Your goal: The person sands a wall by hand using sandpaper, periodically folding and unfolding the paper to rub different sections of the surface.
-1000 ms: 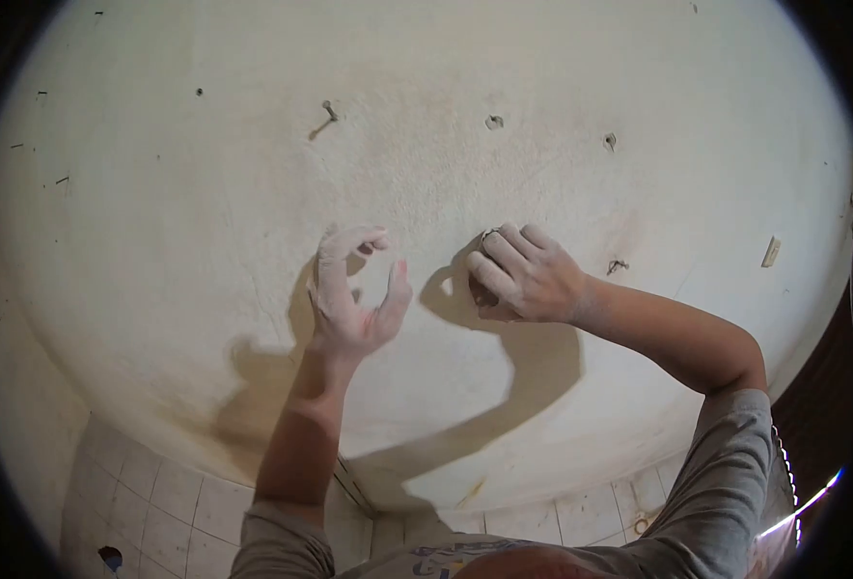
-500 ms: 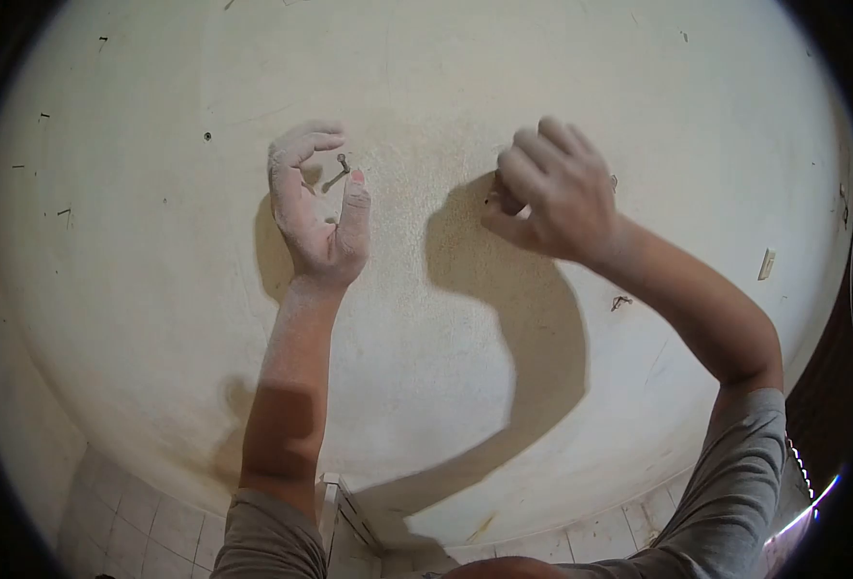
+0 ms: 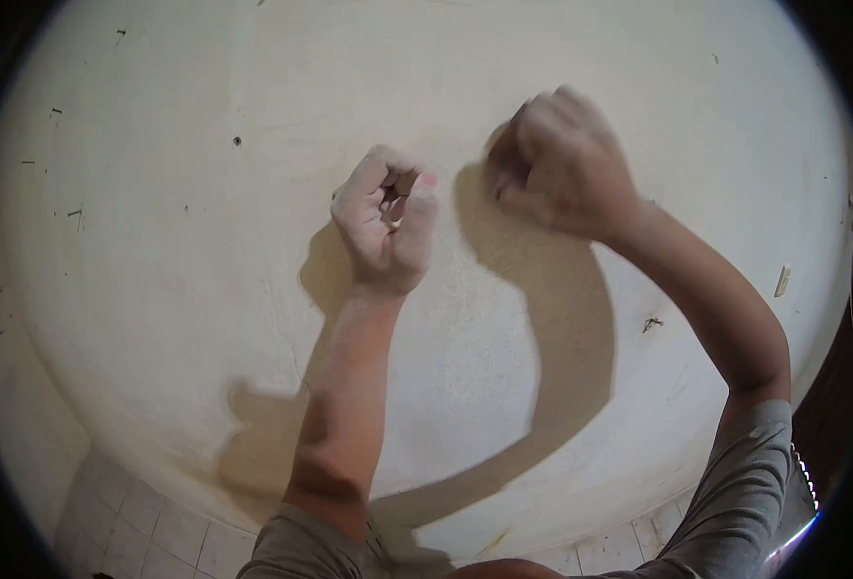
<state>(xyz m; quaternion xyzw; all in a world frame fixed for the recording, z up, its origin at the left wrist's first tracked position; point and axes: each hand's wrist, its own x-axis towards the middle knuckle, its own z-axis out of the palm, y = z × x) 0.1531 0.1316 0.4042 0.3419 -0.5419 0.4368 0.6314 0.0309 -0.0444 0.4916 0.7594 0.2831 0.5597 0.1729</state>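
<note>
A pale wall [image 3: 465, 357] stands before me, with both of my hands held up against it. My left hand [image 3: 388, 222], dusted with white powder, is near the middle, its fingers curled toward the thumb. Something small may lie inside the curl, but I cannot make it out. The nail seen sticking out of the wall earlier is hidden now, behind or within this hand. Higher and to the right, my right hand [image 3: 576, 164] is closed like a fist and blurred by motion; whatever it may grip is hidden. The two hands are apart.
Several nails stick out at the left, among them a bent nail [image 3: 75, 213]. A dark hole [image 3: 237, 141] marks the upper wall. At the right are a small tangle of wire [image 3: 652, 324] and a pale strip [image 3: 783, 281]. Floor tiles [image 3: 178, 533] show below.
My left hand has moved right and its fingers have closed from a wide curl, covering the nail. The right hand has risen slightly, still closed. The view has shifted a little.
</note>
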